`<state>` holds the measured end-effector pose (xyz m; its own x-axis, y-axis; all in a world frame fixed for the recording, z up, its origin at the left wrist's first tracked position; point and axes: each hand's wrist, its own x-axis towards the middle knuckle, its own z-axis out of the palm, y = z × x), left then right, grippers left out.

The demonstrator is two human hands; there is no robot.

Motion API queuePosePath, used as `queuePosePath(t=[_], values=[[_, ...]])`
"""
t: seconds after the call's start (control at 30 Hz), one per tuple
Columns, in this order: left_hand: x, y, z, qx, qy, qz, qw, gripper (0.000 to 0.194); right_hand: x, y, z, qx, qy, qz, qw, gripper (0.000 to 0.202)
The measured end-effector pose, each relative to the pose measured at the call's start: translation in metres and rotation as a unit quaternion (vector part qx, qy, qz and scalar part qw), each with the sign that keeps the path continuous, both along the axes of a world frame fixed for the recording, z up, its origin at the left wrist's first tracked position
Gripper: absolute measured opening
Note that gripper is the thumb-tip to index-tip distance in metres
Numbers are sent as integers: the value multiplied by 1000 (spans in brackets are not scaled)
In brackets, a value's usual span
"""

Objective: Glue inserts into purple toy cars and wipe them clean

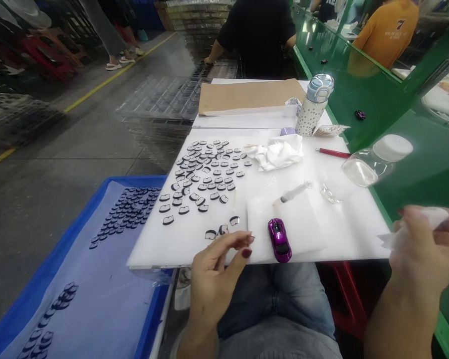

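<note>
While my R hand [421, 255] grips white tissue [434, 215], my L hand [212, 276] curls nr the purple car [279, 240]; can't tell if L's pinching anything. Car's at white table [359, 239] edge, R of black bits [211, 186].

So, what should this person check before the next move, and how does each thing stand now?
1. Purple toy car upright: ok, near the table's front edge.
2. White sheet held: ok, in the right grip.
3. Left grip unloaded: cannot tell, too small to see between the fingertips.
4. Syringe apart from the car: ok.
5. Clear bottle capped: ok.
6. Small black-edged pieces on the table in neat rows: not ok, loosely scattered.
</note>
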<state>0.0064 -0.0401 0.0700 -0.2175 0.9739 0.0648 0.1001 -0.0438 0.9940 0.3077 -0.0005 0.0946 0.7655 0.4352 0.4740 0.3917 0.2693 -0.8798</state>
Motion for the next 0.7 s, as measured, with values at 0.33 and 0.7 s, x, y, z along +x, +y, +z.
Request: queuePosePath(t=[0.33, 0.7], values=[[32, 10, 1, -47, -411, -111, 903, 27, 9, 57, 56, 26, -411, 21, 911, 29], [31, 8, -1, -88, -445, -100, 886, 26, 58, 88, 7, 41, -350, 5, 936, 42]])
